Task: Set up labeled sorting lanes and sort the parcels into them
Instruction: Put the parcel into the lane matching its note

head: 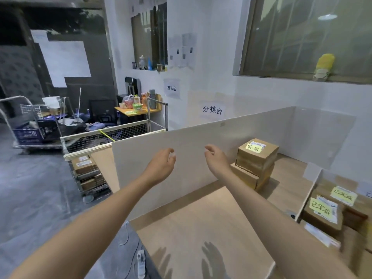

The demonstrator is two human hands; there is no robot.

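Both arms reach forward over the sorting table point(203, 228). My left hand point(161, 164) and my right hand point(215, 158) hang empty in front of a white upright divider board point(191, 143), fingers loosely curled and apart. Behind the divider stands a stack of cardboard parcels point(255, 164) with a yellow note on top. At the right, in another lane past a low white divider point(310, 190), lie several parcels point(324, 216) with yellow notes. More parcels point(84, 168) sit in a wire cage cart left of the table.
White boards wall the table's back and right sides. A wall sign point(212, 110) hangs above it. A wire cage cart point(112, 135), a trolley of clutter point(40, 127) and a small yellow table point(136, 111) stand at the left. Cables and a power strip point(141, 262) lie on the floor.
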